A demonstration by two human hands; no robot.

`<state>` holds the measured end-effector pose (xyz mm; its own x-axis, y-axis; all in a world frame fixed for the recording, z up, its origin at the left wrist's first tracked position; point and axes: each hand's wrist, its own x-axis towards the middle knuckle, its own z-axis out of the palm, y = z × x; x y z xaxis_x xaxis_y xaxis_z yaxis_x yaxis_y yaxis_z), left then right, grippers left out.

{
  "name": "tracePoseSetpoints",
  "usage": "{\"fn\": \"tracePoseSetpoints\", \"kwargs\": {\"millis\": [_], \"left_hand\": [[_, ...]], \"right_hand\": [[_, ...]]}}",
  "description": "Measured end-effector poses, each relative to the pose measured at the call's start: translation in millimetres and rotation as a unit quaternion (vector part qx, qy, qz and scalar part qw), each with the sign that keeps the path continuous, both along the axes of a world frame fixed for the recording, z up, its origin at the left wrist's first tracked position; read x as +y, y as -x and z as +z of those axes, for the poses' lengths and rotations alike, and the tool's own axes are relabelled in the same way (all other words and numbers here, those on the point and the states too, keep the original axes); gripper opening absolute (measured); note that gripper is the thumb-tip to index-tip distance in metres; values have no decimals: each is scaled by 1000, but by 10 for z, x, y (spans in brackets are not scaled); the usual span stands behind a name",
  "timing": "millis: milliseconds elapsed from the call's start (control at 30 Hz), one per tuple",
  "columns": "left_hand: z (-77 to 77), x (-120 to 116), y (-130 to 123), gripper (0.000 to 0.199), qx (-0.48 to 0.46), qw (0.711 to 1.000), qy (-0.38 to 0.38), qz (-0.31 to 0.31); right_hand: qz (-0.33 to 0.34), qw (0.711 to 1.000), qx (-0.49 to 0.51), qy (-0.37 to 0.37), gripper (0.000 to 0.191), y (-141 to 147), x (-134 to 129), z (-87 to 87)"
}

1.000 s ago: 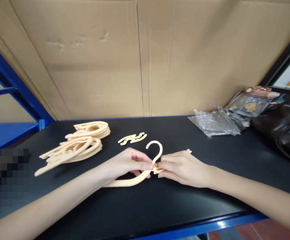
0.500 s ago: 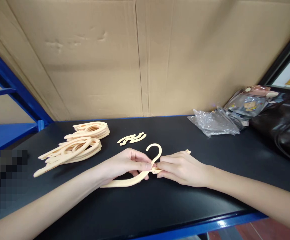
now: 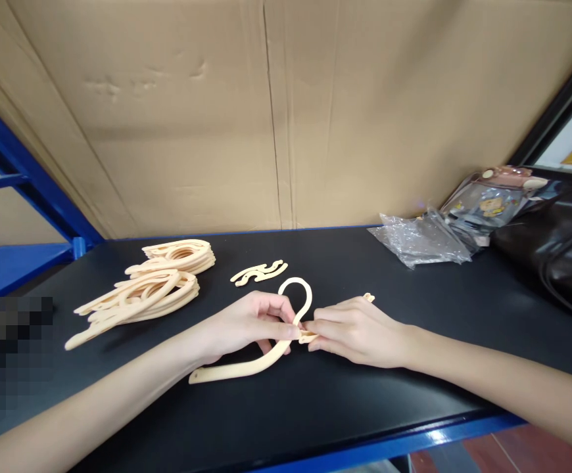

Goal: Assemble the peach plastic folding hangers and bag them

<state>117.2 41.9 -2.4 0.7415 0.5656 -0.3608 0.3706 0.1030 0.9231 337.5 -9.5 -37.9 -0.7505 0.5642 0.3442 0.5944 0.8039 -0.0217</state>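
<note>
Between thumb and fingers, my left hand [image 3: 254, 326] pinches a cream hanger piece [image 3: 246, 369] that has a curved hook at its top and one long arm reaching left. My right hand [image 3: 352, 332] is closed round a second cream hanger arm [image 3: 308, 337], most of it hidden under the fingers; a small end pokes out beyond the knuckles. The two pieces meet at the fingertips, just below the hook. Whether they are joined there I cannot tell. Behind my left hand lie two small wavy cream pieces [image 3: 259, 272], flat on the black table.
Two stacks of cream folding hangers, a rear stack [image 3: 180, 256] and a front stack [image 3: 141, 299], lie at the left. Clear plastic packaging [image 3: 421, 240] and a dark leather bag [image 3: 557, 243] sit at the right. A cardboard wall [image 3: 192, 131] stands behind the black table [image 3: 266, 427].
In my left hand the hooked piece has turned slightly: its hook moved left and its long arm's end dropped into view. My right hand has hardly moved.
</note>
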Motion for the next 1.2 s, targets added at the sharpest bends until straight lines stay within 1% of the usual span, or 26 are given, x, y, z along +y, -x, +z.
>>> {"fn": "tracePoseSetpoints", "kwargs": {"millis": [133,267,367,500,600,700,767,900,1033,1200], "left_hand": [[-11,-12,-5,23,4,1000,1,1],[-32,-8,-32,25,10,1000,-16,5],[-48,6,-47,27,13,1000,-11,8],[-59,7,-43,27,4,1000,-7,27],[-53,-3,-21,24,-22,999,-17,36],[-43,1,4,28,-45,998,-17,31],[-51,14,13,28,-42,999,-17,27],[-127,55,7,36,-41,998,-29,24],[-223,87,-3,37,-74,995,-60,24],[-253,89,-8,37,-84,991,-106,13]], "right_hand": [[1,1000,7,0,30,9,-5,1],[-3,1000,8,13,34,11,-13,13],[-13,1000,15,23,35,10,-15,25],[-37,998,24,43,34,15,-10,35],[-65,995,34,65,33,17,-5,43],[-95,991,43,86,32,6,1,61],[-114,987,52,104,30,-6,9,76],[-136,978,73,137,26,-12,26,94],[-161,972,72,152,25,2,24,104],[-185,966,71,166,25,6,3,120]]}}
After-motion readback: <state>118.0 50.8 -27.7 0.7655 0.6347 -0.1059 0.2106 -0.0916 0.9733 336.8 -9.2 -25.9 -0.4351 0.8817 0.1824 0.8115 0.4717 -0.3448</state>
